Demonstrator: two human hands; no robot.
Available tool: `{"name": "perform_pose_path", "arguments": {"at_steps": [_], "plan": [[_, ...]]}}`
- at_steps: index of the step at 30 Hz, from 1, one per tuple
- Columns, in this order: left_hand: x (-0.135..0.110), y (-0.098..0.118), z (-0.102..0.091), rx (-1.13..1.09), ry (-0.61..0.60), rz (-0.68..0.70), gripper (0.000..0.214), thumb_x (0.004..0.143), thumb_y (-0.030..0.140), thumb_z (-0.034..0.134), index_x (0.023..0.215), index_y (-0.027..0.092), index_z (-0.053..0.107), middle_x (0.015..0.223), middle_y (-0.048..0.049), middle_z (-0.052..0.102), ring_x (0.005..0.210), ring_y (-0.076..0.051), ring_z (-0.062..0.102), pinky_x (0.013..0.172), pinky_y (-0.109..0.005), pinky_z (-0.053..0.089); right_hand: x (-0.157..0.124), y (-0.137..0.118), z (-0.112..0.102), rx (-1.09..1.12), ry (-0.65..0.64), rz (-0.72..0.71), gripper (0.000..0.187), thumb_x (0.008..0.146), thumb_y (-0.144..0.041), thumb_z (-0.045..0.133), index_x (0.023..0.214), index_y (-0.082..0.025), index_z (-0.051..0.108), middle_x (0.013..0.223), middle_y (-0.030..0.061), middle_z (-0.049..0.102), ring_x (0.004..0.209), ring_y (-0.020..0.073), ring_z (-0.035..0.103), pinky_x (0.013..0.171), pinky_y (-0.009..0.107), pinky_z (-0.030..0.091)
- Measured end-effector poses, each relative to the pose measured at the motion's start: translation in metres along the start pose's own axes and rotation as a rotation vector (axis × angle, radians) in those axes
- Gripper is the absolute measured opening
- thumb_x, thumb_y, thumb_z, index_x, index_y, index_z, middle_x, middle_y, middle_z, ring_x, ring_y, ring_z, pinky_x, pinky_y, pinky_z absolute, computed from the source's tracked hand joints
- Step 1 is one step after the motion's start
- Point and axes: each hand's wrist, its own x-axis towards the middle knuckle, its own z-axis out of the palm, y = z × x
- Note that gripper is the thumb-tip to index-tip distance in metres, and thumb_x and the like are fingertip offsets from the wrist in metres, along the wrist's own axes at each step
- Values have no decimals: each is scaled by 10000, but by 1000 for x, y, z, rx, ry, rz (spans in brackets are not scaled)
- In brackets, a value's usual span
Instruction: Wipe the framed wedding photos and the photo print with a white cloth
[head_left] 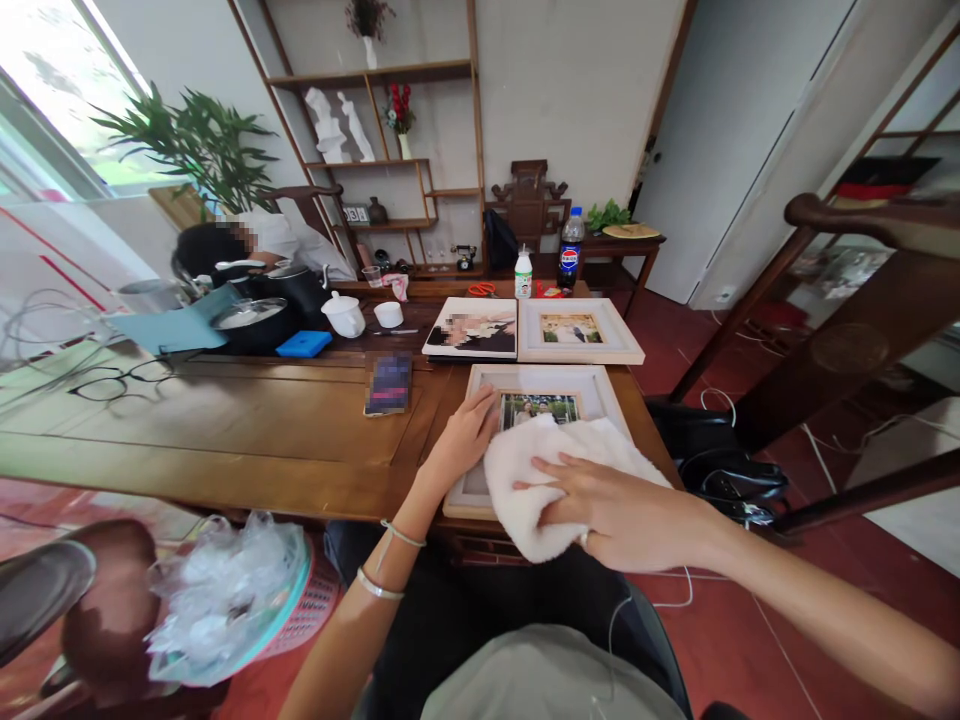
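Right in front of me a white picture frame [600, 390] with a photo of two people lies flat at the table's near right edge. My left hand [474, 425] rests on its left side, fingers stretched out and holding nothing. A fluffy white cloth [517, 480] covers the lower right part of the frame. My right hand [592, 505] grips this cloth, thumb and fingers pressing into a fold. Behind lie a second white framed photo [622, 340] and a photo panel [472, 328], side by side.
A phone [388, 384], a blue box [304, 343], a white teapot [345, 315], glasses [112, 382], a milk bottle [523, 275] and a cola bottle [571, 250] stand or lie on the wooden table [300, 430]. A bag-lined basket [300, 600] is at lower left. A person [277, 240] leans at the far left.
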Motion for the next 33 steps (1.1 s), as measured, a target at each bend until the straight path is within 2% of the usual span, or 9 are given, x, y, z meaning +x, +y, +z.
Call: {"name": "perform_pose_path", "arguments": {"at_steps": [5, 8, 12, 15, 18, 22, 26, 29, 33], "plan": [[-1, -3, 2, 48, -59, -4, 421, 926, 240, 411, 1334, 161, 477, 1399, -112, 479, 1332, -225, 399, 1083, -410, 374, -26, 6, -6, -144, 25, 320, 470, 673, -7, 427, 1017, -209, 675, 1208, 100, 625, 1268, 290, 435, 993, 472, 388], [-1, -3, 1, 51, -52, -1, 418, 924, 236, 410, 1331, 172, 481, 1400, -110, 478, 1316, -221, 422, 1075, -403, 384, -22, 42, -4, -301, 101, 466, 506, 678, -8, 438, 1086, -209, 659, 1354, 100, 520, 1326, 301, 355, 1025, 503, 348], [-1, -2, 1, 50, -45, 3, 413, 918, 230, 423, 1322, 176, 492, 1390, -106, 490, 1301, -219, 440, 1070, -399, 390, 0, 100, 4, -484, 317, 625, 552, 711, -18, 444, 1214, -193, 590, 1456, 91, 400, 1363, 323, 275, 1060, 552, 265], [0, -4, 2, 42, -42, 0, 401, 914, 228, 433, 1304, 180, 512, 1381, -102, 500, 1291, -219, 451, 1065, -401, 396, 15, 116, 9, -534, 339, 653, 552, 709, -27, 464, 1225, -180, 584, 1447, 102, 412, 1357, 354, 266, 1052, 582, 243], [0, -4, 2, 34, -37, -19, 398, 912, 227, 437, 1298, 181, 519, 1377, -103, 504, 1288, -222, 454, 1059, -406, 401, 20, 92, 10, -483, 219, 563, 545, 682, -8, 464, 1177, -174, 619, 1433, 121, 427, 1331, 371, 304, 1028, 593, 260], [0, -3, 1, 36, -55, -38, 406, 916, 232, 429, 1311, 177, 508, 1381, -102, 499, 1298, -225, 442, 1062, -408, 397, 8, 23, 6, -291, 79, 432, 517, 675, -3, 438, 1120, -168, 642, 1397, 154, 458, 1288, 349, 381, 990, 551, 335], [0, -2, 1, 37, -64, -32, 403, 920, 233, 419, 1306, 165, 512, 1385, -104, 496, 1302, -225, 435, 1069, -408, 389, -7, -29, 10, -77, 53, 311, 540, 669, -36, 448, 1163, -186, 606, 1365, 155, 494, 1299, 321, 387, 1014, 512, 348], [0, -3, 1, 34, -57, -16, 408, 919, 228, 416, 1312, 164, 504, 1390, -110, 490, 1300, -223, 438, 1065, -412, 394, -7, -27, 21, -39, 92, 272, 594, 637, -45, 481, 1200, -203, 581, 1449, 120, 405, 1365, 303, 281, 1084, 511, 261], [0, -4, 1, 31, -57, 2, 411, 918, 234, 420, 1317, 173, 498, 1391, -109, 489, 1302, -224, 436, 1066, -417, 393, 1, 25, 30, -175, 198, 373, 610, 608, 14, 466, 1140, -236, 627, 1472, 60, 382, 1378, 275, 258, 1112, 509, 201]]}}
